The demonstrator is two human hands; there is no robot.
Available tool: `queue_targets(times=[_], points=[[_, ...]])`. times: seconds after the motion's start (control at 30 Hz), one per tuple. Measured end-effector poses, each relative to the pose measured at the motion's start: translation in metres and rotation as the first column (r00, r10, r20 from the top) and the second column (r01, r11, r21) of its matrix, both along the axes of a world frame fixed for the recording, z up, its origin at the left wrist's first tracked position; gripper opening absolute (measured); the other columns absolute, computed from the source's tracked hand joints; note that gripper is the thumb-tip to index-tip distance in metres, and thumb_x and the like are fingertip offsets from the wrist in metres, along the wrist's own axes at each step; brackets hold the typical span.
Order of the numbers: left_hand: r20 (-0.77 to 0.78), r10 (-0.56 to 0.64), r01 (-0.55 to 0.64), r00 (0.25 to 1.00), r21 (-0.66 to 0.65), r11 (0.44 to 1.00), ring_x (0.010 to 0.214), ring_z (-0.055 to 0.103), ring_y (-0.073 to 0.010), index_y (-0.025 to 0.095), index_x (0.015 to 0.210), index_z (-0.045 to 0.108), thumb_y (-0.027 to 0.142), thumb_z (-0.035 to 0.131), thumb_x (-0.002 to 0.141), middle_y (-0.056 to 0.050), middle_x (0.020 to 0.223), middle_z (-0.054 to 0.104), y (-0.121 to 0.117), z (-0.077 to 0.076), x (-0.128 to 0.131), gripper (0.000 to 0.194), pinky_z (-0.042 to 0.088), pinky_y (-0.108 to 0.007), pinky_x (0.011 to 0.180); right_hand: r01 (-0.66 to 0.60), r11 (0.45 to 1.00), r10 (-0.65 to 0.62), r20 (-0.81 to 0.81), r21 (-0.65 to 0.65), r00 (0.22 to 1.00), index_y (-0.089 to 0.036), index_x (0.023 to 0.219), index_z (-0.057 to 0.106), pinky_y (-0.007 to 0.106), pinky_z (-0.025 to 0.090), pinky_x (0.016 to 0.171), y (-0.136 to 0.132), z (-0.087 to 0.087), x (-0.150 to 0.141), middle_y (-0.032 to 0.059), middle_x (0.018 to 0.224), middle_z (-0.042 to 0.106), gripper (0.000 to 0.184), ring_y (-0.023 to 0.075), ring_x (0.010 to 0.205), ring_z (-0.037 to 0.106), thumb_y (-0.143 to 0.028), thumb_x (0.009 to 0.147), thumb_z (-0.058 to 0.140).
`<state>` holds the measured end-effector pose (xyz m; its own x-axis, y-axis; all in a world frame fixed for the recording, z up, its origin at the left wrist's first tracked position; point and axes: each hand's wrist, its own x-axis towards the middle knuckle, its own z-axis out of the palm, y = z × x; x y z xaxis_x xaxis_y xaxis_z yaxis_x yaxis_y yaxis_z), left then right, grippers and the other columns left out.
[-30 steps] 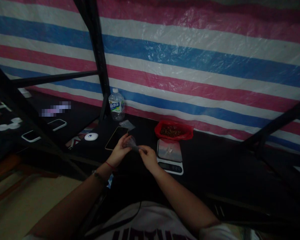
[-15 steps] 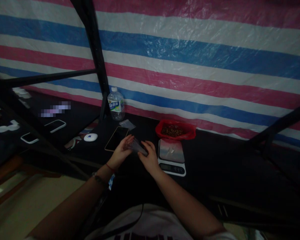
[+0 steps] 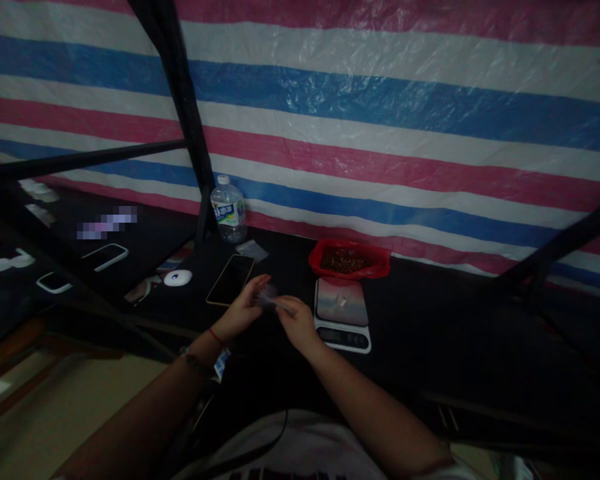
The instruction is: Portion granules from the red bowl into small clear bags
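Between my hands is a small clear plastic bag (image 3: 267, 295), blurred by motion. My left hand (image 3: 245, 308) grips its left side, and my right hand (image 3: 299, 323) pinches the other end. Just right of my right hand sits a white kitchen scale (image 3: 343, 313) with a reflective top plate. Behind the scale lies an open red plastic bag (image 3: 380, 261) holding small brown pieces (image 3: 344, 259), too small to name. A phone (image 3: 231, 280) rests flat beyond my left hand, and another clear plastic bag (image 3: 253, 250) lies behind it.
A clear bottle (image 3: 229, 212) stands near the black metal post (image 3: 183, 107). Left of the phone is a white oval device (image 3: 178, 277). A second black table (image 3: 145, 223) carries a white-edged phone (image 3: 111, 257). Striped plastic sheeting (image 3: 380, 120) hangs behind.
My right hand's fingers have closed in and turned on the clear bag, which looks more bunched now. My left hand keeps its hold. The view has shifted slightly.
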<state>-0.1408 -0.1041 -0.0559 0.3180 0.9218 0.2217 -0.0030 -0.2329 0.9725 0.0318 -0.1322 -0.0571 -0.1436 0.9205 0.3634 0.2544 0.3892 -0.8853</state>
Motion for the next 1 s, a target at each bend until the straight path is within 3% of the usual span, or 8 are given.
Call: queue_targets(times=[0.13, 0.2, 0.3, 0.5, 0.6, 0.83, 0.93, 1.0], points=[[-0.112, -0.060, 0.063, 0.992, 0.023, 0.998, 0.112, 0.055, -0.0214, 0.020, 0.132, 0.043, 0.008, 0.054, 0.067, -0.010, 0.122, 0.057, 0.000, 0.004, -0.010, 0.067, 0.042, -0.039, 0.098, -0.068, 0.998, 0.068, 0.009, 0.000, 0.998, -0.025, 0.099, 0.071, 0.034, 0.048, 0.093, -0.007, 0.007, 0.001, 0.0031, 0.104, 0.069, 0.027, 0.0171, 0.099, 0.063, -0.015, 0.079, 0.056], [-0.199, 0.001, 0.009, 0.980, 0.051, 0.999, 0.096, 0.059, -0.0192, 0.018, 0.115, 0.055, 0.013, 0.057, 0.069, -0.007, 0.105, 0.061, 0.001, 0.002, -0.015, 0.047, 0.047, -0.035, 0.087, -0.035, 0.999, 0.036, 0.042, -0.032, 0.998, -0.024, 0.099, 0.071, 0.035, 0.049, 0.091, -0.008, 0.007, 0.001, 0.0039, 0.102, 0.069, 0.027, 0.0182, 0.097, 0.063, -0.015, 0.076, 0.059], [-0.273, 0.097, -0.061, 0.957, 0.135, 0.989, 0.088, 0.057, -0.0176, 0.017, 0.093, 0.059, 0.020, 0.060, 0.070, -0.006, 0.100, 0.059, 0.001, 0.001, -0.017, 0.023, 0.048, -0.032, 0.079, -0.011, 0.998, 0.016, 0.074, -0.060, 0.997, -0.024, 0.101, 0.070, 0.035, 0.049, 0.089, -0.007, 0.003, 0.000, 0.0035, 0.100, 0.070, 0.028, 0.0188, 0.095, 0.064, -0.016, 0.075, 0.060], [-0.411, -0.008, 0.061, 0.911, 0.115, 0.991, 0.076, 0.055, -0.0145, 0.018, 0.095, 0.056, 0.027, 0.057, 0.079, -0.002, 0.086, 0.059, -0.007, 0.009, -0.011, 0.019, 0.046, -0.027, 0.069, -0.046, 0.993, 0.056, 0.090, -0.109, 0.994, -0.024, 0.103, 0.070, 0.035, 0.051, 0.085, -0.003, -0.004, -0.001, 0.0029, 0.099, 0.072, 0.029, 0.0194, 0.092, 0.066, -0.017, 0.078, 0.057], [-0.463, 0.009, 0.052, 0.886, 0.118, 0.992, 0.071, 0.053, -0.0136, 0.018, 0.096, 0.055, 0.030, 0.060, 0.078, 0.001, 0.082, 0.056, -0.008, 0.012, -0.010, 0.021, 0.045, -0.025, 0.065, -0.047, 0.994, 0.052, 0.047, -0.102, 0.998, -0.023, 0.098, 0.072, 0.035, 0.051, 0.084, -0.003, -0.006, 0.000, 0.0028, 0.096, 0.072, 0.026, 0.0190, 0.090, 0.066, -0.017, 0.079, 0.054], [-0.243, -0.037, 0.048, 0.969, 0.042, 0.998, 0.076, 0.054, -0.0152, 0.017, 0.088, 0.055, 0.041, 0.060, 0.080, -0.001, 0.081, 0.056, -0.014, 0.019, -0.011, 0.026, 0.049, -0.027, 0.069, -0.071, 0.993, 0.067, -0.050, -0.090, 0.997, -0.023, 0.099, 0.071, 0.036, 0.051, 0.086, -0.007, 0.006, 0.010, 0.0036, 0.097, 0.072, 0.024, 0.0197, 0.091, 0.065, -0.024, 0.083, 0.054], [-0.153, -0.038, 0.038, 0.987, -0.008, 0.999, 0.080, 0.056, -0.0169, 0.017, 0.097, 0.054, 0.045, 0.055, 0.084, -0.003, 0.089, 0.058, -0.020, 0.025, -0.006, 0.030, 0.052, -0.029, 0.069, -0.083, 0.980, 0.057, -0.147, -0.178, 0.987, -0.020, 0.103, 0.070, 0.033, 0.056, 0.070, -0.009, 0.019, 0.016, 0.0053, 0.098, 0.070, 0.027, 0.0192, 0.083, 0.065, -0.031, 0.082, 0.056], [-0.161, 0.034, -0.030, 0.986, 0.030, 0.999, 0.079, 0.057, -0.0176, 0.018, 0.105, 0.053, 0.046, 0.051, 0.086, -0.004, 0.092, 0.059, -0.023, 0.029, -0.001, 0.034, 0.052, -0.031, 0.068, -0.092, 0.960, 0.030, -0.229, -0.265, 0.973, -0.019, 0.106, 0.068, 0.029, 0.056, 0.055, -0.010, 0.026, 0.018, 0.0058, 0.096, 0.069, 0.033, 0.0180, 0.075, 0.064, -0.036, 0.079, 0.061]])
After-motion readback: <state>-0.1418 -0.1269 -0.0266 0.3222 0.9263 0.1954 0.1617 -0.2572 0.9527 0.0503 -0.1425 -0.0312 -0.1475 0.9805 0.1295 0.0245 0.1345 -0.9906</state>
